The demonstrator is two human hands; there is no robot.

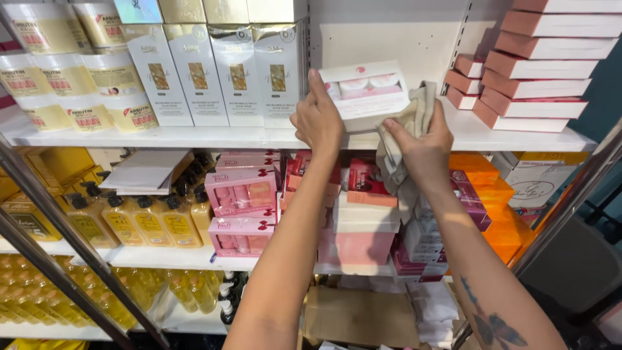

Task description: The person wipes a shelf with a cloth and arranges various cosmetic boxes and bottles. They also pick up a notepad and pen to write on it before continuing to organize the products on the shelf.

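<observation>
My left hand (317,120) grips the left end of a white box with a clear window showing pink jars (365,89), held up in front of the top white shelf (259,137). My right hand (421,146) holds a beige cloth (414,113) pressed against the box's right and lower side. The cloth hangs down over my right wrist. Both arms reach up from the bottom of the view.
Tall white and gold boxes (214,74) and cream jars (65,78) stand at upper left, stacked pink flat boxes (538,65) at upper right. Below are pink gift boxes (243,194), yellow pump bottles (136,217) and orange boxes (486,181). A metal ladder rail (58,259) crosses at left.
</observation>
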